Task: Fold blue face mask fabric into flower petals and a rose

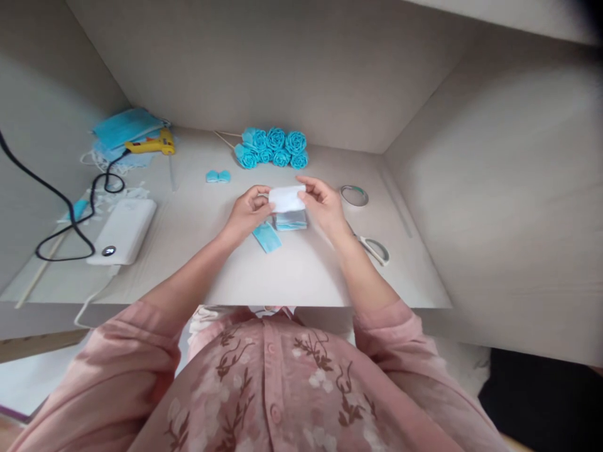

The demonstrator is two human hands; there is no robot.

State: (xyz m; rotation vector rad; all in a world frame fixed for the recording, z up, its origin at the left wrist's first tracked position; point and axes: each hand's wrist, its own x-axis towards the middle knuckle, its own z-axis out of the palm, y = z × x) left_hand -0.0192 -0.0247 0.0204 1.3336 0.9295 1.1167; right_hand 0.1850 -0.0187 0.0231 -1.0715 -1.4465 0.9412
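Near the blue stack (292,222), left hand (247,210) and right hand (322,199) fingers pinch a white piece (285,198) (seemingly thin); uneven pulling might crease it.

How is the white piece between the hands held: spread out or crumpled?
Spread out: the white piece shows a broad, smooth face between the left hand and right hand. Any fold behind it is hidden.

The held white rectangle (285,200) looked like matt non-woven cloth, the blue roses (276,139) like ruffled cloth — while the glue gun (164,143) and power bank (128,231) appeared smooth plastic, the tabletop (193,204) matt.
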